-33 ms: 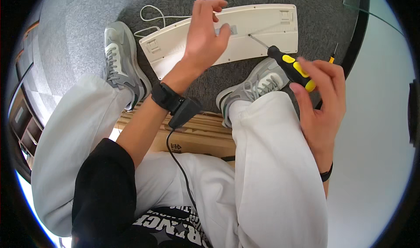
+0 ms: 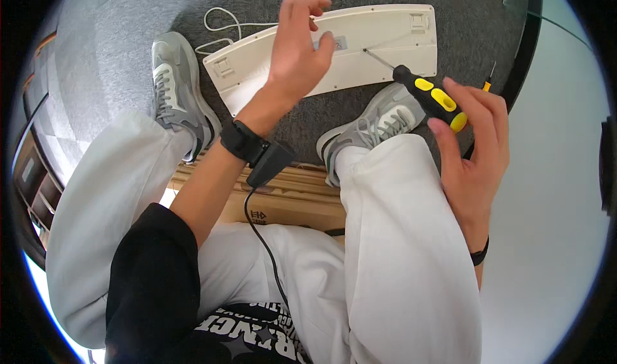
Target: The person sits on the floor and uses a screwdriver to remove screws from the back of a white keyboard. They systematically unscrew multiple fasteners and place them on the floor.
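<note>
A white keyboard point(image 2: 379, 30) lies underside up on the grey carpet, with its foldable feet, label and screw holes showing. Over its left half is my left hand point(image 2: 299, 52), fingers bent and thumb apart, with nothing seen in it; whether it touches the keyboard is hard to tell. A black and yellow screwdriver point(image 2: 424, 93) slants down, its tip on the keyboard's back near the middle. The handle's end sits between the thumb and fingers of my right hand point(image 2: 474, 139), which are loosely around it; the contact is partly hidden.
My grey shoes point(image 2: 175, 75) flank the keyboard's near edge. Its pale cable point(image 2: 222, 17) loops on the carpet at the left. A second, smaller screwdriver point(image 2: 490, 78) lies at the right by a dark-edged white panel point(image 2: 553, 190). Flattened cardboard point(image 2: 302, 203) is below my legs.
My right index finger has lifted slightly off the screwdriver's handle and the thumb has shifted a little. My left hand has barely moved.
</note>
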Demonstrator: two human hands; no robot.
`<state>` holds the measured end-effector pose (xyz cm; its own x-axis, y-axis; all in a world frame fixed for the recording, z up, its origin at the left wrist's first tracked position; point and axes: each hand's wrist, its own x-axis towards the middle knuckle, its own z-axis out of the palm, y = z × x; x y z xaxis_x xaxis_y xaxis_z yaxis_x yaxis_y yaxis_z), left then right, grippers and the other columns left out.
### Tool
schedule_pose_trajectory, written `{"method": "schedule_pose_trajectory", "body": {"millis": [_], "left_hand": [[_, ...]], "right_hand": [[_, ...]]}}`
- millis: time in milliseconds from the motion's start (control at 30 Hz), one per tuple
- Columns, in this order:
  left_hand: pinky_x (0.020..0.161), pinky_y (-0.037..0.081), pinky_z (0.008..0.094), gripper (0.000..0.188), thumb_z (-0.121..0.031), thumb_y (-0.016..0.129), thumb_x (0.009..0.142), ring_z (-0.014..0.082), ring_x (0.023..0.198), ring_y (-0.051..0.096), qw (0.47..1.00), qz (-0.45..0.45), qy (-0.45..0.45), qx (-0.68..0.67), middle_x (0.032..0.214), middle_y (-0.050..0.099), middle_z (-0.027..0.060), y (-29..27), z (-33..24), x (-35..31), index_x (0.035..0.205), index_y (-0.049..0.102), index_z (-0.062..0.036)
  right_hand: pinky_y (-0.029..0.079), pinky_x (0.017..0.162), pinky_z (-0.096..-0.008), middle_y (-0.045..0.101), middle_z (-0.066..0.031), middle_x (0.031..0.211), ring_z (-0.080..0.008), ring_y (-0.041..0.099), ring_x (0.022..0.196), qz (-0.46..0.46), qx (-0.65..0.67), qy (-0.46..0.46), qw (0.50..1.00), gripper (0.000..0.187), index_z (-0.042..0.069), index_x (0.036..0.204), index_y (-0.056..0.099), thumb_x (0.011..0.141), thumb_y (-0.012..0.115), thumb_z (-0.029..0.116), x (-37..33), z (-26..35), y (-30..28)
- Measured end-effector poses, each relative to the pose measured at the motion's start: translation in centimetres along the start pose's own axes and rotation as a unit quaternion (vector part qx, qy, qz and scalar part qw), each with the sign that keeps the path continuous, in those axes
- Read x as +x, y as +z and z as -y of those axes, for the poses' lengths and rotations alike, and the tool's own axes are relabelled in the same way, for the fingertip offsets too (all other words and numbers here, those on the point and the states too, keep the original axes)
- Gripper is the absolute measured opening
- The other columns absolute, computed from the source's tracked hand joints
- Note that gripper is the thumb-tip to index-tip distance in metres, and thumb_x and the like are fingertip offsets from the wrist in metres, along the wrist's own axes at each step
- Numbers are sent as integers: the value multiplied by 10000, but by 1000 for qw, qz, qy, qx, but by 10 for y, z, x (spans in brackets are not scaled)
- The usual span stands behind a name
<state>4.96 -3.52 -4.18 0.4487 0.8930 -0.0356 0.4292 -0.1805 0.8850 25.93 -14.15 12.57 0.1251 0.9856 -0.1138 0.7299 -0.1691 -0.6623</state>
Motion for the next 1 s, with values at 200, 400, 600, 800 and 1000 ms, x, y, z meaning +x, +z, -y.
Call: {"method": "schedule_pose_trajectory", "body": {"millis": [200,400,600,800,1000], "left_hand": [[712,453,276,285,36,594,862,137,807,528,999,16,-40,-6,992,579,37,-3,5,5,1133,637,-41],[721,479,291,229,31,609,869,169,802,557,997,73,-5,40,974,601,55,0,8,0,1074,667,-53],[781,515,352,202,-22,669,870,244,865,605,993,95,42,63,996,614,85,7,6,-7,1067,669,-63],[803,520,373,192,-134,731,862,266,929,621,976,162,114,94,948,634,71,11,-3,-13,1041,695,-75],[722,529,395,118,-186,714,868,266,832,632,962,213,135,107,825,680,53,11,-4,-15,908,710,-74]], "right_hand": [[524,888,-330,656,-124,1142,-253,648,1028,-74,31,17,997,325,21,1110,683,801,733,-66,-8,-13,-9],[518,935,-333,664,-121,1149,-246,650,1051,-86,4,47,995,292,22,1113,687,835,715,-63,-18,-22,-11],[516,938,-338,665,-121,1147,-249,651,1050,-89,8,55,995,290,30,1106,692,831,719,-60,-19,-23,-4],[510,941,-304,647,-124,1185,-210,632,1088,-102,106,83,986,293,13,1155,663,873,692,-61,-22,-23,-3],[521,940,-293,643,-107,1175,-168,614,1114,-99,115,166,974,236,-15,1190,639,954,639,-8,-30,-35,-17]]}}
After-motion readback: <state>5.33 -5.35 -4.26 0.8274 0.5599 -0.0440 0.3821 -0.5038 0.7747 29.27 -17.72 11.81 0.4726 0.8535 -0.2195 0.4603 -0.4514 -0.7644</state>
